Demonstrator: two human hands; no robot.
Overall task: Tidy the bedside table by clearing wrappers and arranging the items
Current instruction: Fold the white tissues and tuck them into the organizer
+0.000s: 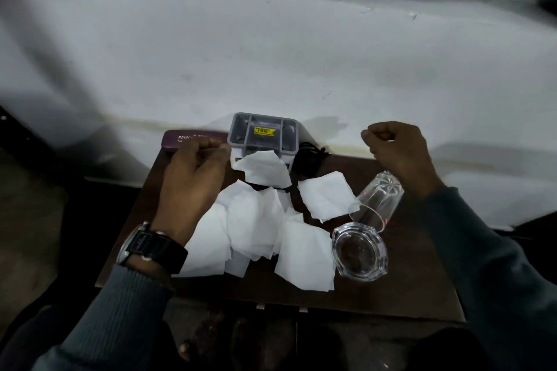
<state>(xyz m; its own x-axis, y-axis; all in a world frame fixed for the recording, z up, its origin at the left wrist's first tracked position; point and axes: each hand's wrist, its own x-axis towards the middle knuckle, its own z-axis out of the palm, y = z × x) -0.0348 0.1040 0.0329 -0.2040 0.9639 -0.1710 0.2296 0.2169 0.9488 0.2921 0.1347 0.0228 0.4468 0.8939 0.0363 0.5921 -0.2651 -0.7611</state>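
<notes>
The torn white papers (256,220) lie in a loose overlapping heap at the middle of the surface (391,289), with one scrap leaning up against the front of the grey organiser (238,141) at 12 o'clock and another lying apart toward 2 o'clock. Neither of the hands has touched them: the left hand (193,175) hovers over the 10 o'clock edge of the heap with its fingers curled in and nothing visible in them, and the right hand (398,150) is held up at 2 o'clock in a closed fist, also holding nothing

The step in hand looks like gathering the scraps. A good way would be to open both hands and sweep from the outer edges inward, so the pieces bunch into one wad instead of sliding off the surface. The scrap against the organiser wants lifting off first, as it may drag the organiser

Care is needed on the right: a glass (376,199) lies on its side at 3 o'clock, its mouth touching or just above an ashtray (358,250) at 4 o'clock, and papers reach right up beside both, so a careless sweep could roll the glass. A black cord (310,156) sits at 1 o'clock partly under the scraps and could snag. A maroon case (180,137) lies at 11 o'clock, beyond the left hand
</notes>
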